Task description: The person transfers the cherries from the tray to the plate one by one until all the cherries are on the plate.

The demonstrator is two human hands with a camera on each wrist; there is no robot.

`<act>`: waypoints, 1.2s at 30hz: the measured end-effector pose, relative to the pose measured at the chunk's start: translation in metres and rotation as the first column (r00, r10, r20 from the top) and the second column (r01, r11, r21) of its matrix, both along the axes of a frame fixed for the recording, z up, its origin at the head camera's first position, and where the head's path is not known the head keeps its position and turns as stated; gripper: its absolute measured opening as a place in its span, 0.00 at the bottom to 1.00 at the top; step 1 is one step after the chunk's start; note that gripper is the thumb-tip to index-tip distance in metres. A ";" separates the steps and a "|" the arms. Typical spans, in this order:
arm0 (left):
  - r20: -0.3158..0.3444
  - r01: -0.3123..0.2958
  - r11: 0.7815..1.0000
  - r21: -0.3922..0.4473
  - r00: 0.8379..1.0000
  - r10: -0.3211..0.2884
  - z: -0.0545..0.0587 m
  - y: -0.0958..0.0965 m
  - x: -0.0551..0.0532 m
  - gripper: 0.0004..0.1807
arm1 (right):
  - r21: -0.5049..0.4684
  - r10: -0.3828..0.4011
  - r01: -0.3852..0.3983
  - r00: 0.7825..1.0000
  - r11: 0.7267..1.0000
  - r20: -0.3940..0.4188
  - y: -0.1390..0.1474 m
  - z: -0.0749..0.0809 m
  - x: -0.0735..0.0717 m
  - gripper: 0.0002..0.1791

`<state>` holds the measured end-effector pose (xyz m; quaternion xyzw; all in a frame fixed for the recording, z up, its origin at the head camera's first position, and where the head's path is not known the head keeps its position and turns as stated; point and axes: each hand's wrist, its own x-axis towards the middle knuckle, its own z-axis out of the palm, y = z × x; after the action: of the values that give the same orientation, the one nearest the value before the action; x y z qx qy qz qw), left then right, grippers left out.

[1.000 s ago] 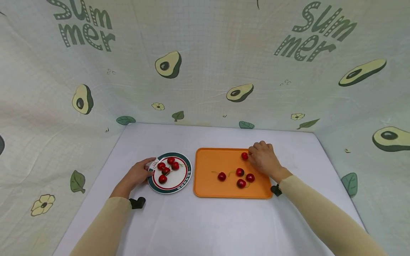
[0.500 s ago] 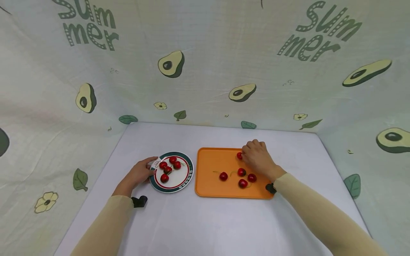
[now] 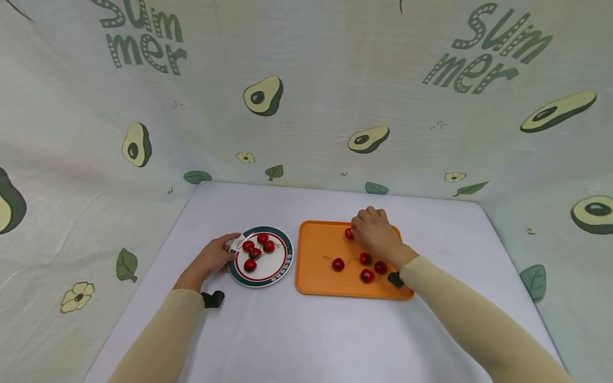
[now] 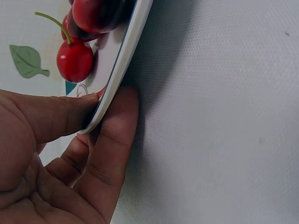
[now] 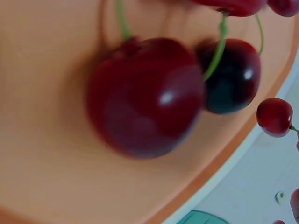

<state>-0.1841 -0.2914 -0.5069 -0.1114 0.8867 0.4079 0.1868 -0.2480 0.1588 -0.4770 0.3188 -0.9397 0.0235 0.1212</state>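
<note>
My left hand (image 3: 214, 257) pinches the left rim of a round plate (image 3: 275, 271) with a green and red border. In the left wrist view the thumb (image 4: 60, 114) lies over the plate's rim and a finger (image 4: 114, 140) is under it. Several red cherries (image 3: 250, 265) lie on the plate. Above the back of the orange tray (image 3: 316, 239), my right hand (image 3: 375, 231) holds a cherry (image 3: 349, 233) at its fingertips, which are mostly hidden. More cherries (image 3: 338, 264) with green stems lie on the tray. The right wrist view shows cherries (image 5: 147, 98) close up, but not clearly the fingers.
The tray stands right of the plate with a narrow gap between them. Both are on a white-covered table (image 3: 297, 335). A patterned cloth (image 3: 311, 96) hangs behind and along the sides. Black wrist mounts (image 3: 213, 299) sit at both sleeves.
My right hand has moved left across the back of the tray, with the cherry moving along. The left hand keeps its hold on the plate. The head view has shifted slightly.
</note>
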 end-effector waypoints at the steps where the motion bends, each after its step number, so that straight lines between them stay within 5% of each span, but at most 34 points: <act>1: 0.000 -0.001 1.000 -0.001 1.000 0.001 0.000 0.000 0.000 0.36 | -0.002 0.007 -0.007 1.000 1.000 -0.002 -0.002 0.001 0.000 0.09; 36: -0.015 -0.020 1.000 -0.005 1.000 0.020 0.006 0.004 0.005 0.36 | 0.022 0.153 -0.152 0.987 0.988 -0.042 -0.094 0.018 0.002 0.09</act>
<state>-0.1787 -0.2877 -0.5007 -0.1176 0.8879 0.4085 0.1757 -0.2459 0.0645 -0.4595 0.3912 -0.9099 0.0171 0.1367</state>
